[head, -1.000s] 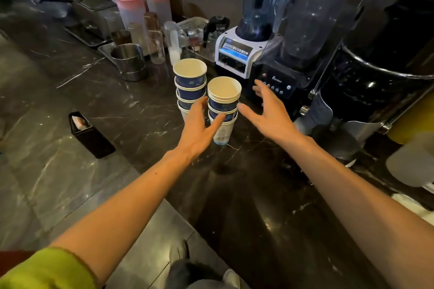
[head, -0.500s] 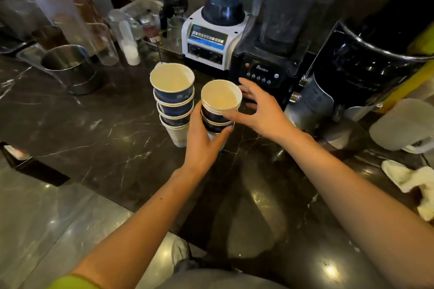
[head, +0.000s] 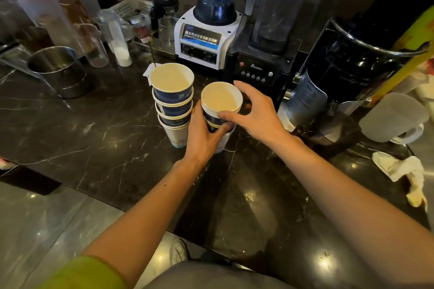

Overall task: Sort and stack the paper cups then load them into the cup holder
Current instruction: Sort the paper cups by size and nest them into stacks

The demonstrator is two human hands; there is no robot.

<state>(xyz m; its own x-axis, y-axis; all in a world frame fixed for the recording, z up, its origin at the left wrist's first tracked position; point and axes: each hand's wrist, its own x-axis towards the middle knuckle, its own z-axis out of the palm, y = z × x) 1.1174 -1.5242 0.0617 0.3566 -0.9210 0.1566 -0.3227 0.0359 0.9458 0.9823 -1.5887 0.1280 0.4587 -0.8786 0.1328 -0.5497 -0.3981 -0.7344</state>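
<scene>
Two stacks of blue-and-white paper cups stand side by side on the dark marble counter [head: 98, 124]. The left stack [head: 173, 101] is taller and stands free. Both my hands hold the right stack [head: 221, 101]. My left hand [head: 204, 135] wraps around its lower part from the front-left. My right hand [head: 253, 110] grips the top cup, thumb at the near rim and fingers curled around the far side. No cup holder is in view.
A white blender [head: 206, 30] and a black blender [head: 267, 37] stand just behind the cups, a large black machine [head: 352, 61] to the right. A steel cup [head: 58, 70], clear tumblers [head: 94, 44] and pink-lidded jugs [head: 35, 0] sit at left. A crumpled cloth [head: 404, 171] lies at right.
Both hands reached forward and closed on the right stack: the left around its lower part, the right onto the top cup. The camera moved closer to the counter.
</scene>
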